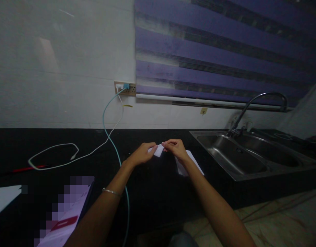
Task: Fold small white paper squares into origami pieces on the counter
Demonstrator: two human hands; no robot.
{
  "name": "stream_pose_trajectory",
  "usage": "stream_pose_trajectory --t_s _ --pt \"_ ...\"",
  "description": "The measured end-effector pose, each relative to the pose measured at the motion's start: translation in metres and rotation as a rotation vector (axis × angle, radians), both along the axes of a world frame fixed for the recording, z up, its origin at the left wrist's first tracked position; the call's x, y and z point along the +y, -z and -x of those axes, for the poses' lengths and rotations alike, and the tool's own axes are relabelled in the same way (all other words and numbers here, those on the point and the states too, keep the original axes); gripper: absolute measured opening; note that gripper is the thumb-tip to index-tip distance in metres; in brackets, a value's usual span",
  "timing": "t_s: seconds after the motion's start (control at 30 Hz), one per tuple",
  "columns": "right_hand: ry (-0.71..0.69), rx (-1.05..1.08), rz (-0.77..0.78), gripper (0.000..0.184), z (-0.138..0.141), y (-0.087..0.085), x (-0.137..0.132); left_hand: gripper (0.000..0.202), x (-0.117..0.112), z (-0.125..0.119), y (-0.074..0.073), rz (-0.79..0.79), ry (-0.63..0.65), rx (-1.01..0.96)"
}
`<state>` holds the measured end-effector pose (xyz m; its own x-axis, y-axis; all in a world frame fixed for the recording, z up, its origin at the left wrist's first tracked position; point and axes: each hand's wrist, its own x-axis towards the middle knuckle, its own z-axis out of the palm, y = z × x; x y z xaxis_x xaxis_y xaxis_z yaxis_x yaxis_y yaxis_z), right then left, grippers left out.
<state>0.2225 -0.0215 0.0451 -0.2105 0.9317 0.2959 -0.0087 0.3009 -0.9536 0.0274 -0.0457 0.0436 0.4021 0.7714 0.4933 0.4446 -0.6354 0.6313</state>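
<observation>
Both my hands meet over the black countertop (152,192). My left hand (142,153) pinches the left end of a small white folded piece of paper (158,150). My right hand (175,147) pinches the right end of the same paper, fingers closed on it. A larger white sheet (192,164) lies flat on the counter just under and behind my right wrist. A thin bangle sits on my left forearm.
A steel double sink (245,157) with a curved tap (260,103) lies to the right. A teal cable (111,133) and a white cable (57,154) run from a wall socket (125,88) across the counter. Papers (67,216) lie at the near left. Purple blinds hang above.
</observation>
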Motion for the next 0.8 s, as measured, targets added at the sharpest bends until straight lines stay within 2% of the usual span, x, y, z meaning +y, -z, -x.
stream_pose_trajectory --t_s 0.27,0.47,0.67,0.8 --pt "0.045 0.02 -0.052 0.028 -0.0066 -0.004 0.001 0.042 -0.0001 0.0081 -0.0009 0.214 0.045 -0.011" --pt "0.076 0.065 -0.025 0.03 -0.0032 -0.0018 0.0021 0.048 0.0017 0.007 0.0017 0.356 0.09 -0.123" --pt "0.096 0.08 -0.03 0.03 -0.003 0.0 0.0035 0.05 0.0018 0.0012 0.0015 0.397 0.073 -0.117" --pt "0.091 0.082 -0.028 0.031 -0.0047 -0.0016 0.0042 0.049 -0.0006 0.0013 -0.0009 0.361 0.075 -0.088"
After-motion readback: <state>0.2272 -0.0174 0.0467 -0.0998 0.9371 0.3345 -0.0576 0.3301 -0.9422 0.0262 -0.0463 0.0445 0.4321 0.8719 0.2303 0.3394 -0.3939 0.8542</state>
